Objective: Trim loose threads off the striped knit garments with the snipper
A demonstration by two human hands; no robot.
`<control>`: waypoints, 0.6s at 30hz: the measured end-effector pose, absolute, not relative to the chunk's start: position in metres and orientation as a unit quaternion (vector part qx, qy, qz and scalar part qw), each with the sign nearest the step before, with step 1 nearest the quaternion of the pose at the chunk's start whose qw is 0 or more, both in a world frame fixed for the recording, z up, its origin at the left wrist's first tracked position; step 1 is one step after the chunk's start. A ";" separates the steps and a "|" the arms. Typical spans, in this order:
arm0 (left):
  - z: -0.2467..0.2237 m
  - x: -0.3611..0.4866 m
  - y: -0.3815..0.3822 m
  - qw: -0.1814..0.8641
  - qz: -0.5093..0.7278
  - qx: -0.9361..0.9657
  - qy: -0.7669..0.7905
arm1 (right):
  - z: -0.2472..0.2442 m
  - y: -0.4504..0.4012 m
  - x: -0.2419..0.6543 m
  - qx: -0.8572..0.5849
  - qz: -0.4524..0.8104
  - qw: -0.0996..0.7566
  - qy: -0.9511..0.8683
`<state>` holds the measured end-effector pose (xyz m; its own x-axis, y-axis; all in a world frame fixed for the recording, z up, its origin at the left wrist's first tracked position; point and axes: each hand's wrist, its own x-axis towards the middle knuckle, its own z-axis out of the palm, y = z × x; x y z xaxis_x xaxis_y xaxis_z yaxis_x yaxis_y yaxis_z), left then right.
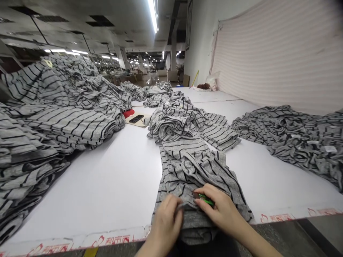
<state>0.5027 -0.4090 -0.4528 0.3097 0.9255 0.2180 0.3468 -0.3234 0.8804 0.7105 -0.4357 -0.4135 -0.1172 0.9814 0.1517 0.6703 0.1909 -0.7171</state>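
Observation:
A grey garment with black stripes (187, 185) lies bunched at the table's front edge, its near end hanging over the side. My left hand (167, 217) is closed at the near part of the garment, thumb and fingers pinching a fold of its cloth. To the right of it, my right hand (221, 207) is wrapped round small green thread snips (205, 200). The dark tip of the snips points left, just above the fabric. Most of their handle is hidden in my palm.
Striped garments form a high pile (75, 96) at left and a loose heap (300, 139) at right. More folded ones (174, 121) lie ahead. A phone (136, 118) rests on a beige pad near a red item (129, 113). Pale striped cloth (278, 53) hangs along the right wall.

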 end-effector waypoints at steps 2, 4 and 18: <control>-0.440 0.497 -0.399 0.289 0.415 0.723 0.470 | -0.409 -0.443 0.711 -0.586 0.252 0.316 -0.702; -0.429 0.494 -0.385 0.371 0.433 0.650 0.502 | -0.406 -0.451 0.706 -0.582 0.264 0.311 -0.703; -0.430 0.521 -0.333 0.735 0.413 0.424 0.332 | -0.437 -0.436 0.685 -0.589 0.101 0.127 -0.792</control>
